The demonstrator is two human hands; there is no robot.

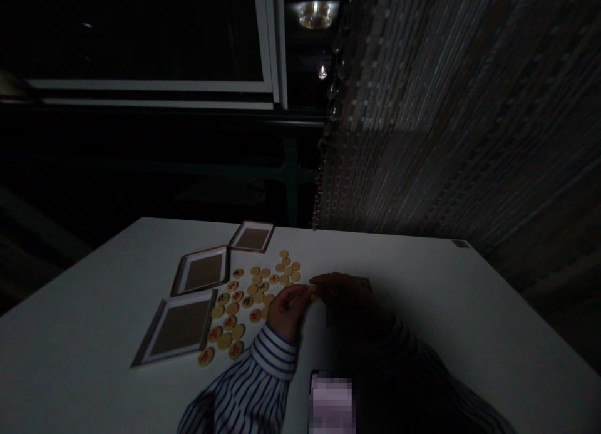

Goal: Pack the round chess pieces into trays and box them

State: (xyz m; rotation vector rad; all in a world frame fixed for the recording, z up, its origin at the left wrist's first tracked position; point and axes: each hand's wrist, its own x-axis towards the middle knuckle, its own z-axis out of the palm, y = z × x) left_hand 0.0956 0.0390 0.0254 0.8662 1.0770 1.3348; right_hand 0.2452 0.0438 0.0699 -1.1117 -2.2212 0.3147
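Observation:
Round wooden Chinese chess pieces [258,297] lie scattered on the white table, some with red or black characters facing up and others showing plain faces. My left hand [287,310] is at the right edge of this spread, fingers curled and closed at a small piece [313,290] between my two hands. From the other side my right hand [350,296] meets it, its fingertips together at the same spot. Deep shadow covers most of the right hand and hides its grip in part. Beneath and behind it shows the corner of a dark flat object [364,284].
Three shallow rectangular trays or lids, a near one [181,324], a middle one [203,270] and a far one [253,237], lie left of the pieces. A blurred-out phone-like object [331,403] is at the near edge. A beaded string curtain [399,121] hangs beyond the table [422,277].

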